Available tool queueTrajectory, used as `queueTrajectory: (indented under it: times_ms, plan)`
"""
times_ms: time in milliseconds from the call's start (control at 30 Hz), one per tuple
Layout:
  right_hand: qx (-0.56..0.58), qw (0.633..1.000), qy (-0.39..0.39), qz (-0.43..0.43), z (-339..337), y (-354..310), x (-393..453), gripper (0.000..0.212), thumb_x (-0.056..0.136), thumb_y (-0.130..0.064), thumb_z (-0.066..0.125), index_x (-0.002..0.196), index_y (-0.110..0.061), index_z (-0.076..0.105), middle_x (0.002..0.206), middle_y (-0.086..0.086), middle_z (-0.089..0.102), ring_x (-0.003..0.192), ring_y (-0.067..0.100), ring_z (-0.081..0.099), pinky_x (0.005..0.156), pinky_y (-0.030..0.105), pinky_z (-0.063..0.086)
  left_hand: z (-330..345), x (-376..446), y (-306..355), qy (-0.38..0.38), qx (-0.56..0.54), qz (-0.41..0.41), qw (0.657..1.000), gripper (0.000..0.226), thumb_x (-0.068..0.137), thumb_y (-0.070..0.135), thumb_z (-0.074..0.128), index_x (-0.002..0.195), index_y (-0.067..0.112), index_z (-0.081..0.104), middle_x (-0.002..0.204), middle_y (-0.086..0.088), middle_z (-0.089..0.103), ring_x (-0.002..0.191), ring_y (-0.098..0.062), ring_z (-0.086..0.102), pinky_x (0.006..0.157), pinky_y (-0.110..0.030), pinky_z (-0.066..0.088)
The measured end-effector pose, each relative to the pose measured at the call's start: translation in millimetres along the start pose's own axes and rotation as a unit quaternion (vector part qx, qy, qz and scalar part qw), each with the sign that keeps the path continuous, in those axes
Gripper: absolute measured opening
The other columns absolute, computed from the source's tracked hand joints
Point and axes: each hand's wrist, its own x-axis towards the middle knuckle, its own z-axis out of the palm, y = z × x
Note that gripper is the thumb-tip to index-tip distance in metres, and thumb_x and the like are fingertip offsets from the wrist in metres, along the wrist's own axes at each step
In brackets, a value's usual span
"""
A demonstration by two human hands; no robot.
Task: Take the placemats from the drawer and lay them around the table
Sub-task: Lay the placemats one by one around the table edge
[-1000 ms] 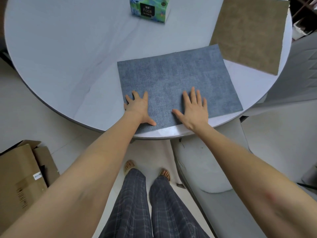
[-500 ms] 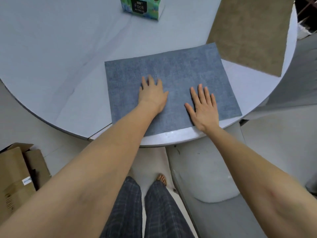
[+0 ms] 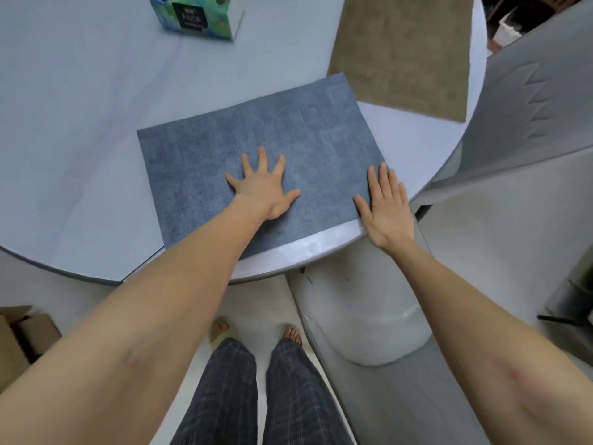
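table [image 3: 80, 130]: round, pale; carries both mats
blue placemat [image 3: 288, 133]: flat near the table's front edge, under both hands
left hand [image 3: 263, 187]: fingers spread wide, palm pressing the mat's middle
right hand [image 3: 386, 208]: flat, fingers straight, over the mat's near right corner

A single head-worn wide-angle view looks forward and steeply down from above the person's own arms. It sits close over the near rim of the round pale-grey table [image 3: 80, 130], with the rectangular blue-grey fabric placemat [image 3: 256, 133] central and the person's legs and feet at the bottom edge.
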Motion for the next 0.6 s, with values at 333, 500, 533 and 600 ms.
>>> queueTrajectory:
  times_ms: [333,500,533,600]
  plan:
    - [0.045,0.998,0.038,0.024,-23.8,-51.6,61.8,0.064,0.101,-0.037,0.032,0.152,-0.005,0.010,0.160,0.011,0.004,0.149,0.023,0.001,0.120,0.033,-0.002,-43.3,19.3,-35.2,0.061,0.058,0.121,0.989,0.070,0.094,0.048,0.050,0.150,0.020,0.020,0.141,-0.009,0.042,0.125,-0.037,0.043,0.093,-0.047,0.045]
    - [0.055,0.998,0.026,0.027,-9.7,-91.6,119.1,0.063,0.101,-0.038,0.030,0.152,-0.008,0.009,0.161,0.010,0.002,0.149,0.021,0.000,0.119,0.032,-0.003,-71.9,71.7,-42.0,0.144,-0.003,0.198,0.970,0.054,0.099,0.034,0.043,0.147,0.012,0.032,0.146,-0.012,0.041,0.133,-0.031,0.037,0.106,-0.041,0.035]
    - [0.041,0.998,0.027,0.038,-4.1,-96.0,122.4,0.063,0.101,-0.040,0.029,0.152,-0.009,0.008,0.161,0.009,0.002,0.149,0.021,-0.001,0.120,0.032,-0.003,-75.8,86.7,-39.7,0.143,-0.013,0.216,0.966,0.057,0.100,0.033,0.042,0.150,0.011,0.027,0.152,-0.012,0.033,0.140,-0.030,0.030,0.113,-0.040,0.027]
    - [-0.004,0.998,0.046,0.048,6.8,-100.3,122.3,0.063,0.101,-0.043,0.024,0.152,-0.011,0.007,0.161,0.008,0.002,0.149,0.019,-0.001,0.121,0.033,-0.003,-76.5,117.2,-36.4,0.102,-0.016,0.231,0.968,0.062,0.102,0.036,0.034,0.154,0.013,0.011,0.162,-0.008,0.010,0.149,-0.029,0.007,0.121,-0.043,0.009]
